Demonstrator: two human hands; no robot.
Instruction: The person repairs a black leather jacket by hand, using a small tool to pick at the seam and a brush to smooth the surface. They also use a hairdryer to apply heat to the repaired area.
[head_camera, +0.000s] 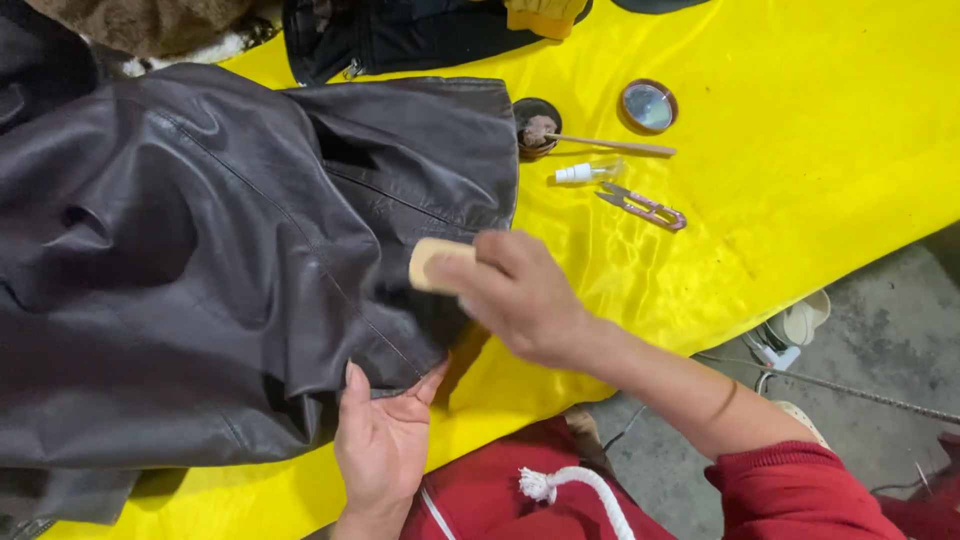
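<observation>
A dark brown leather jacket (200, 260) lies spread over a yellow cloth (780, 150). My right hand (520, 295) grips a pale wooden-backed brush (432, 263) and presses it on the jacket near its lower edge. The hand looks motion-blurred. My left hand (385, 445) pinches the jacket's hem just below the brush, thumb and fingers on the leather edge.
On the yellow cloth to the right lie a small open tin of brownish paste (537, 127) with a wooden stick (615, 146), its round lid (648, 105), a small clear bottle (585, 172) and thread snips (643, 206). Black garments (400, 35) lie at the top. Concrete floor (880, 330) is at the right.
</observation>
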